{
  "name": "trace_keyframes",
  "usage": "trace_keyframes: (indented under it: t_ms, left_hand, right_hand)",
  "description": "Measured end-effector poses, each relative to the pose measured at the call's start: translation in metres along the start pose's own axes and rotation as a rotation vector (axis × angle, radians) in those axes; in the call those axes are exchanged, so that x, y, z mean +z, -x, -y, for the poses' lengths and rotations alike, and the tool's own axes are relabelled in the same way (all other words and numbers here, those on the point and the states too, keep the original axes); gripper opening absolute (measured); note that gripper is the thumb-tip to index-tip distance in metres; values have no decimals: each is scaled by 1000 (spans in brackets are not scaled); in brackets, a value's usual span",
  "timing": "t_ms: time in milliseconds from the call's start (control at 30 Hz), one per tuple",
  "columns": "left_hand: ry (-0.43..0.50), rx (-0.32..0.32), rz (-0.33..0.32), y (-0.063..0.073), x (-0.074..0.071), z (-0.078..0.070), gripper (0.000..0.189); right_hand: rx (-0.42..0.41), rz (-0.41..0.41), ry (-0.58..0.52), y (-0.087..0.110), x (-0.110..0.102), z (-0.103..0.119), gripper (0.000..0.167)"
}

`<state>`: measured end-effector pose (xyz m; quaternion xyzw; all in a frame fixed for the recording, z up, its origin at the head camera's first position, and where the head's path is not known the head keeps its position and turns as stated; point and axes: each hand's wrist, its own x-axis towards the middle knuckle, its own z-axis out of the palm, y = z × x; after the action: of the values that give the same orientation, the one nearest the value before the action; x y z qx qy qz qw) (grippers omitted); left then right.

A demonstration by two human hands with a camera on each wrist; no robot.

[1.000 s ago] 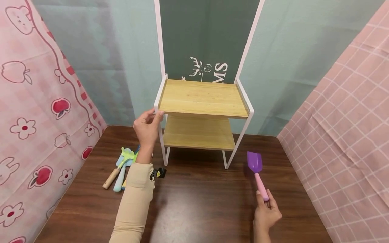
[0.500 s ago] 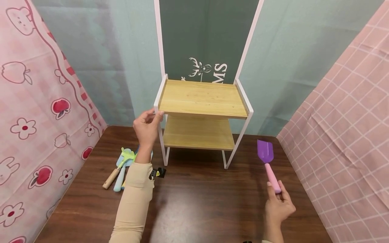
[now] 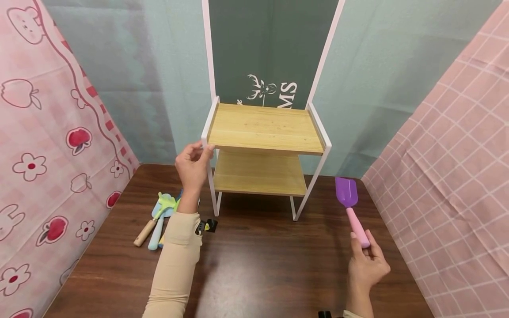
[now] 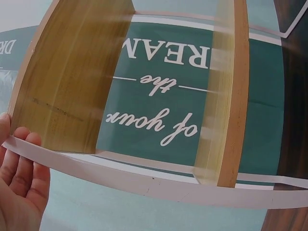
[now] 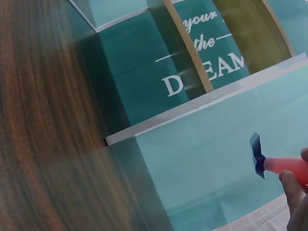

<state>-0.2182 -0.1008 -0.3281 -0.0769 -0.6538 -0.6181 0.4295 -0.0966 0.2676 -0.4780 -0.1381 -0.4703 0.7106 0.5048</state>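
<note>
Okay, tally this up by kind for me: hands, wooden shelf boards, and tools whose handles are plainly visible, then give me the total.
Hands: 2 (left hand, right hand)
Wooden shelf boards: 2 (upper board, lower board)
Tools with plainly visible handles: 3 (pink-handled tool, light-blue-handled tool, wood-handled tool)
Total: 7

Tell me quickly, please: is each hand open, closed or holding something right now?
Left hand: holding the shelf at its top front left corner.
Right hand: holding the purple-and-pink shovel by its pink end.
</note>
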Motion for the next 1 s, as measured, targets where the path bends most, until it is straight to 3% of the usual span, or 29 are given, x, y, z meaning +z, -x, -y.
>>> trace_keyframes:
  t_ms: [33,333,733,1000]
  left_hand:
    - [2,0,4,0,0,0,18]
    - [11,1,20,0,-1,2,19]
    - [25,-9,21,0,-2,4,21]
    - [68,-18,-4,1,1,11,22]
  right_hand:
    - [-5,-11,52,3,5,7,38]
    - [13,-22,89,3,19,27,34]
    - [-203,68,-23,10,42,35,34]
    - [-255,60,-83,18,72,62,31]
